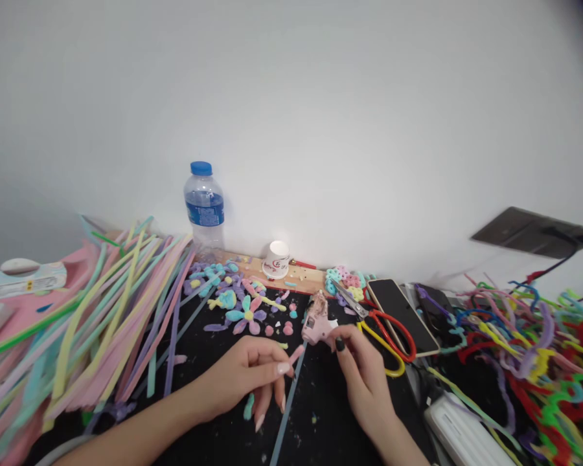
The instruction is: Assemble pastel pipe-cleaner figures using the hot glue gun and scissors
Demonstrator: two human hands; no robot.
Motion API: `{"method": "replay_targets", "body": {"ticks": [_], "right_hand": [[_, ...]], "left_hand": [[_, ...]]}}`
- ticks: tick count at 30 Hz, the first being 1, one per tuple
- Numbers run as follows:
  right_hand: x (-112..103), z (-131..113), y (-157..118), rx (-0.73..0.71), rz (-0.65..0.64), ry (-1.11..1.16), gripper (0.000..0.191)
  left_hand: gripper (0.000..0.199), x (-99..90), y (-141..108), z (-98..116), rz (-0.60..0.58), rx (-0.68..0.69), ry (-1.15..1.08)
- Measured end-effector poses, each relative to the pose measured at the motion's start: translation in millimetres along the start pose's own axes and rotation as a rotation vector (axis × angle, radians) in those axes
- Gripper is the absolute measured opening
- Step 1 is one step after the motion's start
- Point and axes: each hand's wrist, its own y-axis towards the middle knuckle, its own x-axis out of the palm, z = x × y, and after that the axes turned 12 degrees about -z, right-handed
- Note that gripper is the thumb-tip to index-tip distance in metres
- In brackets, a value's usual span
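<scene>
1. White wall behind, black mat below, cluttered.
2. Our left hand pinches a pink piece just beside the glue gun; our right hand grips the gun's handle.
3. We'd best hold the piece by its end, clear of the nozzle.
4. Scissors and phone crowd our right; flower sits ahead.

One pink piece in the left fingers, one glue gun at the right fingers; beyond them, one cup, one bottle; rightward, one pair of scissors; leftward, fuzzy sticks past counting.
</scene>
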Motion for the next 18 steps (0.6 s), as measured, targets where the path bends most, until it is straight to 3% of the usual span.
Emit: {"method": "replay_targets", "body": {"ticks": [3,7,13,18], "right_hand": [[12.5,-9.4,-4.6,0.045,-0.163,0.279,0.037],[29.3,-15.1,-8.7,0.140,-0.326,0.610,0.042],[39.5,-10.5,-11.9,0.172,-0.375,0.885,0.040],[39.4,-11.0,-11.4,0.191,-0.417,0.958,0.038]], "left_hand": [[0.019,4.0,-1.2,2.3,-0.096,-0.068,0.008],[0.022,5.6,-2.2,0.5,-0.165,-0.114,0.010],[0.022,3.7,-1.3,-3.9,-0.161,-0.096,0.027],[0.021,3.5,-1.4,-4.0,-0.166,-0.104,0.020]]}}
